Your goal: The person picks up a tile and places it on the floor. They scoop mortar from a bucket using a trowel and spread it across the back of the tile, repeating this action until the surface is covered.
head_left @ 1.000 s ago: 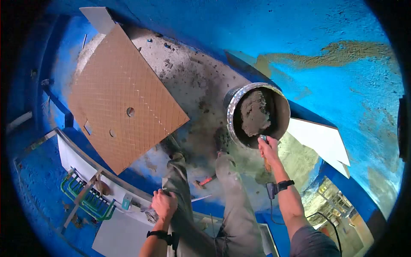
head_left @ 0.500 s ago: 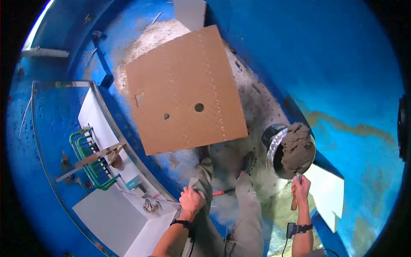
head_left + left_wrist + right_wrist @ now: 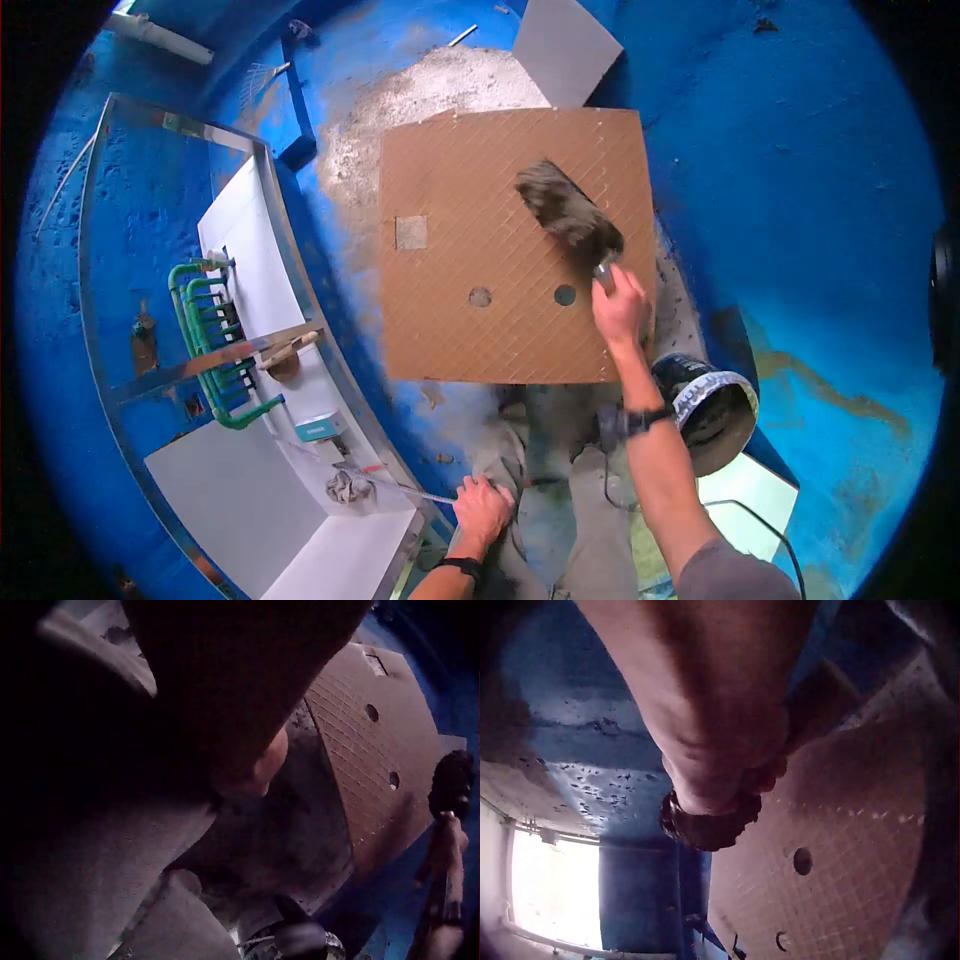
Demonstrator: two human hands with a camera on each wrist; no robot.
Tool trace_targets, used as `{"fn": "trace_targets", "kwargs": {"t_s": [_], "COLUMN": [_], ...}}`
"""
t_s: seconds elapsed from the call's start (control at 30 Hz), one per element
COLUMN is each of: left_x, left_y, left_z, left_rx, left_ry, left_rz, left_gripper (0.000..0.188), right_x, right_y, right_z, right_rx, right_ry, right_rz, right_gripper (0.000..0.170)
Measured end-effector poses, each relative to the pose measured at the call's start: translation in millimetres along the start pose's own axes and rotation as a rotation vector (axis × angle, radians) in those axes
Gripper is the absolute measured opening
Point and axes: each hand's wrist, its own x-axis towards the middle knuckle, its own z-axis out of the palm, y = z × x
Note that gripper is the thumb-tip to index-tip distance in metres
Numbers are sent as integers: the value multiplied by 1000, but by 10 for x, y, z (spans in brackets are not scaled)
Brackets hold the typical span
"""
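Mortar (image 3: 565,205) sits heaped on a trowel (image 3: 604,270), hiding its blade; in the head view the load lies over the upper right part of a brown board (image 3: 440,345). The right hand (image 3: 622,305) grips the trowel's handle, fingers curled round it. The left hand (image 3: 483,510) rests on the left trouser leg (image 3: 500,460), its fingers lying loosely over the cloth. A thin pale strip (image 3: 410,490) runs up to that hand; whether the two touch I cannot tell.

The right forearm (image 3: 655,460) covers the board's lower right corner and passes just beside a bucket (image 3: 700,386) with a splashed rim. Behind the bucket lies a white panel (image 3: 770,487). A grey piece (image 3: 565,50) stands at the board's far edge, near the blue wall (image 3: 800,150). On the left, a metal bar (image 3: 225,357) crosses in front of green pipes (image 3: 193,335), with a small box (image 3: 318,427) and a crumpled rag (image 3: 348,487) nearby.

The left wrist view, though dark, shows the mortar past the board's edge against blue, so it is raised off the surface. The right wrist view adds a wide bright opening (image 3: 555,889); there the hand hides the handle.
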Motion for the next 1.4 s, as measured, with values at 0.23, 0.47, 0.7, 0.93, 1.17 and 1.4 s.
{"fn": "trace_targets", "kwargs": {"t_s": [0.23,0.47,0.7,0.93,1.17,1.4], "left_x": [-26,-145,-297,-292,-246,-288], "left_y": [100,301,528,591,718,799], "left_z": [1,279,383,416,413,502], "left_rx": [19,236,284,351,422,455], "left_ry": [10,112,142,207,197,247], "left_rz": [-26,66,109,158,78,140], "left_gripper": [41,38,38,36,35,38], "right_x": [-117,-1500,-2669,-3326,-3001,-3166], "right_y": [-135,699,2210,3833,3605,3400], "right_z": [-1013,-3476,-4261,-2545,-2355,-2569], "right_rx": [-78,-486,-1001,-626,465,645], "right_ry": [-50,-265,-641,-288,-136,-87], "right_rz": [61,308,673,819,1501,1379], "right_gripper": [23,36,21,24,22,22]}}
